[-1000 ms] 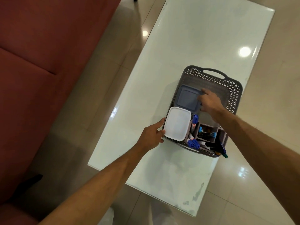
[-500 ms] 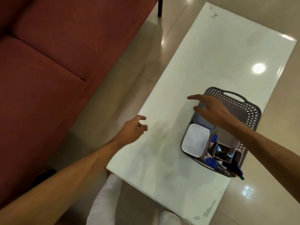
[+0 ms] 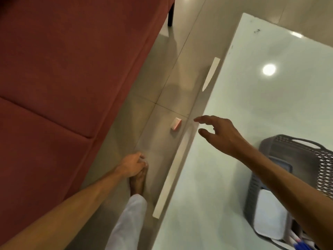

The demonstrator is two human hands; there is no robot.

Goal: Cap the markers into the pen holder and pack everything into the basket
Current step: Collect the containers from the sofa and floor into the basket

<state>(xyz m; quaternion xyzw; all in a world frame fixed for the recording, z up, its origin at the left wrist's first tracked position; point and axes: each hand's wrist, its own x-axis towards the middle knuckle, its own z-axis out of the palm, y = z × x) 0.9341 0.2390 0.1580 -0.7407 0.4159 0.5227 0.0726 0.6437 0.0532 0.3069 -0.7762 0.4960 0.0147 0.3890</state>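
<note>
The grey perforated basket (image 3: 295,147) stands on the glass table at the right edge of view. Inside it lie a white lidded box (image 3: 270,215) and a grey-blue box, mostly behind my right forearm. Blue marker caps (image 3: 299,247) show at the bottom right. A small white and pink eraser (image 3: 175,124) lies on the floor tiles just left of the table edge. My right hand (image 3: 219,134) hovers over the table's left edge, fingers spread, holding nothing. My left hand (image 3: 132,164) hangs low over the floor with loosely curled fingers and nothing in it.
The white glass table (image 3: 252,105) fills the right half, and a dark red sofa (image 3: 63,69) fills the left. A narrow strip of beige floor tiles runs between them. My bare foot (image 3: 137,181) and a white trouser leg (image 3: 126,224) are on that strip.
The view has swung left toward the floor. My right hand left the basket and moved left to the table edge. My left hand dropped off the table toward the floor.
</note>
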